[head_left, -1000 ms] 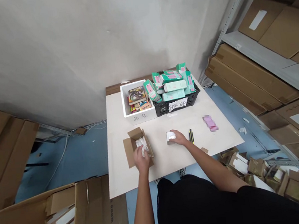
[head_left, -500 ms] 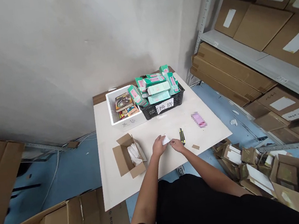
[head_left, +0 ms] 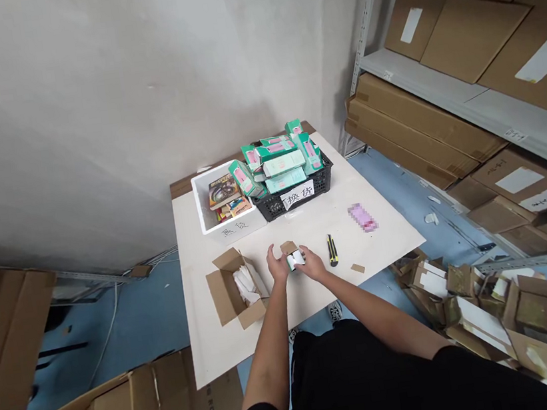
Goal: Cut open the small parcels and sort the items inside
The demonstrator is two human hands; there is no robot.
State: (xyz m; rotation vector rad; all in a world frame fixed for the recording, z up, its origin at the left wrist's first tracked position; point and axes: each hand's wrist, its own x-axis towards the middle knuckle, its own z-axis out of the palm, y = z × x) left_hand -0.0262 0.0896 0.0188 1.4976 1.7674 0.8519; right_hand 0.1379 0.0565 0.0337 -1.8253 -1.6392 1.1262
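Both hands meet over the front part of the table (head_left: pixel 388 230) and hold a small box (head_left: pixel 294 256) between them, just above the table top. The left hand (head_left: pixel 278 269) has its fingers curled on the box's left side. The right hand (head_left: pixel 313 268) grips it from the right and from below. A brown flap stands up on top of the box, so the step in hand seems to be the opening of it.

An open carton (head_left: pixel 229 295) with white packets inside lies just to the left, and a knife (head_left: pixel 331 250) lies just to the right. In my judgement, the next move needs one hand to keep the box steady while the other hand works at the flap. The box is small and probably light, so it can easily turn in the fingers.
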